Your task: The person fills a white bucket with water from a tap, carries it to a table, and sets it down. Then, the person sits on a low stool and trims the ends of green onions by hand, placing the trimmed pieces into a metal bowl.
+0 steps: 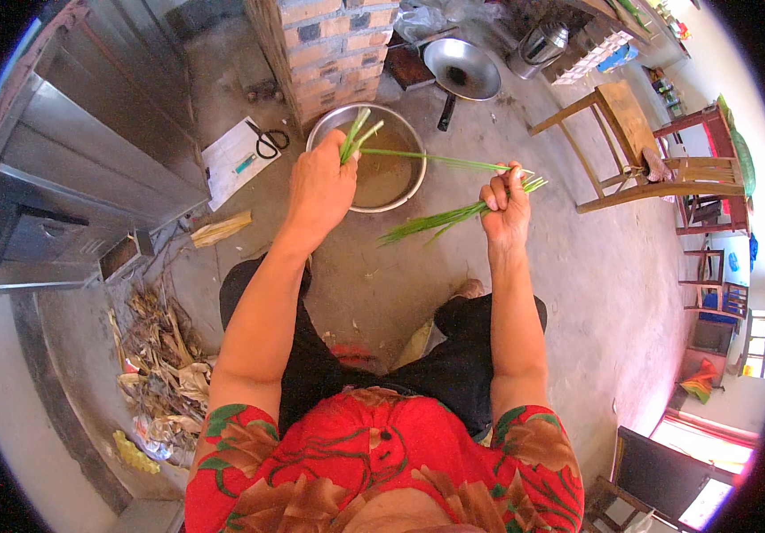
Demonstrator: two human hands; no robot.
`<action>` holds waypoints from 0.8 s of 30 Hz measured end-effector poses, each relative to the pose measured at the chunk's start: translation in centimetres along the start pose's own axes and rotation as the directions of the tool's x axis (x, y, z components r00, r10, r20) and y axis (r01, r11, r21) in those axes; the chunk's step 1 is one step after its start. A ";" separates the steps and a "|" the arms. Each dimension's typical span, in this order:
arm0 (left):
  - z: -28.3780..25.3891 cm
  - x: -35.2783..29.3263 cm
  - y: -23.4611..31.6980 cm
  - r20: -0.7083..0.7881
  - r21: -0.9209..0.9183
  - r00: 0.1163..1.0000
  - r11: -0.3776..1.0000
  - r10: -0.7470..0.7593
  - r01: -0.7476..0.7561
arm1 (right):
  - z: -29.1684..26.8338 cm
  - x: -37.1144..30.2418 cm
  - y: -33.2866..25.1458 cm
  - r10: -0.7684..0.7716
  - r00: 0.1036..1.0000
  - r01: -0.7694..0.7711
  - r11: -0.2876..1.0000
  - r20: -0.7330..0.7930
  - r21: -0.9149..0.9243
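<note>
My left hand is closed around a short bunch of pale-based green stalks, held over the near left side of a metal basin on the floor. Cloudy brownish liquid shows in the basin. To the right of it, my right hand grips a bunch of thin green stalks, chive-like, whose leafy ends point left. One long strand runs nearly taut from the left hand to the fingertips of the right. Parts of both bunches are hidden inside my fingers.
Black-handled scissors lie on a white sheet left of the basin. Beyond stand a brick pillar and a wok. A wooden chair is at right. Dry husks are heaped at lower left beside a metal cabinet.
</note>
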State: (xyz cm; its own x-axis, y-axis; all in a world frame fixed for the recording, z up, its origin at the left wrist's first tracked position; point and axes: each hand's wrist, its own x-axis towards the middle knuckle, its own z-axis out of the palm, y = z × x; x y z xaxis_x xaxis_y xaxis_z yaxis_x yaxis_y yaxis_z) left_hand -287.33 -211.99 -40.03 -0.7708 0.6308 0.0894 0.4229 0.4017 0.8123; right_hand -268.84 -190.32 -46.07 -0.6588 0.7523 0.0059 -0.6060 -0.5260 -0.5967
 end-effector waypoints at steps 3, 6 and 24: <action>0.6 -0.2 0.4 -0.180 -0.080 0.984 0.996 0.016 -0.031 | 1.0 -0.6 0.3 0.019 1.000 -0.019 0.999 0.002 0.046; 1.4 0.1 -0.1 -0.306 -0.207 0.952 0.977 -0.008 -0.059 | 1.1 -0.7 0.8 0.061 0.998 -0.063 0.993 0.028 0.104; 0.6 -0.9 0.5 0.483 0.009 0.875 1.000 0.016 -0.023 | 0.5 -0.3 -1.3 0.041 0.997 -0.064 0.916 0.066 0.397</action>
State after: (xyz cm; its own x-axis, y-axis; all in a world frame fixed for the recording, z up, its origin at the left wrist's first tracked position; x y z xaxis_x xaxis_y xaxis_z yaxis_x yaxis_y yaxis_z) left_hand -286.17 -211.95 -40.10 -0.4378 0.8793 -0.1873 0.4445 0.3928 0.8050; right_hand -268.06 -190.06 -44.89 -0.7111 0.7022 0.0349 -0.6897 -0.6871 -0.2284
